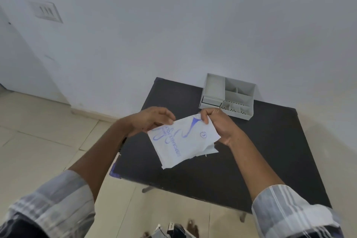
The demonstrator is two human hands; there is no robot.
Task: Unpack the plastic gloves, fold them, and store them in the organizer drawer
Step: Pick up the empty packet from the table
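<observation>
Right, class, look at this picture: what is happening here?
A person standing at a dark table holds a white printed glove packet above it with both hands. The right hand pinches the packet's top corner, and the left hand grips the opposite edge. No gloves are visibly out yet. A grey organizer sits at the table's far side, its compartments looking empty.

You have the glove packet (183, 141) held up above the counter, tilted, its long side running from upper right down to lower left. It is a flat white pouch printed in blue, with the word "DISPOSABLE" readable along it and a small circled "L" near the right. Its lower right edge looks torn and ragged. The grey organizer (228, 95) sits at the counter's far edge against the wall, open-topped with several compartments and small drawers at its front left.
</observation>
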